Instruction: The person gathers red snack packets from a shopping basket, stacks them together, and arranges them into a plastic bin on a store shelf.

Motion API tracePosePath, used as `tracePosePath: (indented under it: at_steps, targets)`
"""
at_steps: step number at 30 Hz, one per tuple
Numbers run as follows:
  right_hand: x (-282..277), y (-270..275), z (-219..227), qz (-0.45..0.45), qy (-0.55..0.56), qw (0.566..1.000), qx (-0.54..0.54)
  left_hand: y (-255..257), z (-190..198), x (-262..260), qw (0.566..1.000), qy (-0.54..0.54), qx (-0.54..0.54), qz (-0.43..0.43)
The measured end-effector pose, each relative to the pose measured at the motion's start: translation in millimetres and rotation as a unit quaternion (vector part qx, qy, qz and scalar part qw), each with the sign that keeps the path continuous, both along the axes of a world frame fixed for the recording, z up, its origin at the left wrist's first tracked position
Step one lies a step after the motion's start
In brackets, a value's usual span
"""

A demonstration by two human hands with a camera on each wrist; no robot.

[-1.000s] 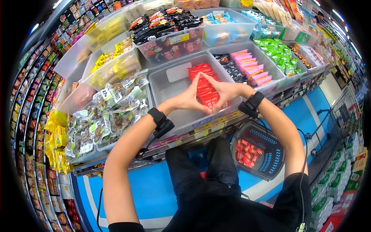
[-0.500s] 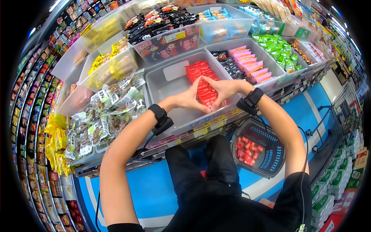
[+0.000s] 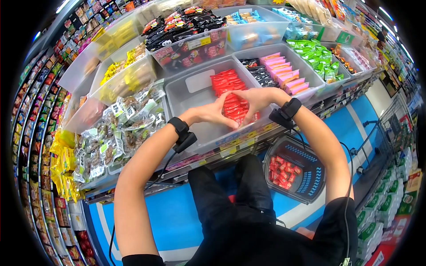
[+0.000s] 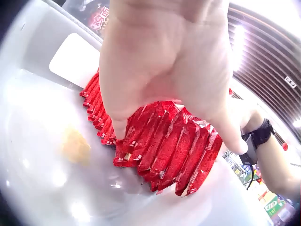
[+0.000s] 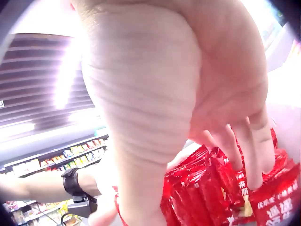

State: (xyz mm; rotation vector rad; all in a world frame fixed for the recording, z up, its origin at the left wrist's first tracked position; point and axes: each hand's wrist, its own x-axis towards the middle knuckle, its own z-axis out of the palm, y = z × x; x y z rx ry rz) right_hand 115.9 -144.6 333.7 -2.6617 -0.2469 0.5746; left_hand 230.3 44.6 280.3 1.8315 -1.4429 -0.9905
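Note:
Both hands meet above a grey plastic bin (image 3: 182, 95), framing a row of red packets (image 3: 235, 106) with thumbs and fingers. In the head view the left hand (image 3: 213, 113) and right hand (image 3: 258, 99) touch at the fingertips and thumb tips, holding nothing. The left wrist view shows the left palm (image 4: 164, 61) over the red packets (image 4: 171, 146). In the right wrist view, the right hand (image 5: 146, 94) has its fingers extended over the packets (image 5: 193, 193); whether they touch them, I cannot tell.
Clear packs (image 3: 128, 124) lie left of the bin, with pink packets (image 3: 284, 73) and green packets (image 3: 317, 60) to its right. Black packets (image 3: 182, 29) fill a bin behind. A basket (image 3: 317, 177) with small red items stands on the floor, near a cart (image 3: 390, 128).
The fingers have bent slightly, making the gap between the hands rounder and lower. The hands remain joined above the bin, and the head view has shifted a little.

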Motion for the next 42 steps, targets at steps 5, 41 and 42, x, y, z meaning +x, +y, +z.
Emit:
tracePosePath:
  at_steps: [5,41,42]
  targets:
    - [-1.7,1.1,-3.8,-0.003,-0.012,0.999,-0.047,3.8,-9.8,14.4,0.999,0.034,0.028,-0.024]
    - [-48.1,65.5,-36.9,-0.224,-0.332,0.912,-0.09,-17.9,-14.2,-10.8,0.968,-0.219,0.012,0.124]
    - [-48.4,66.6,-36.7,-0.232,-0.34,0.907,-0.084,-17.2,-13.8,-10.4,0.97,-0.214,0.004,0.118]
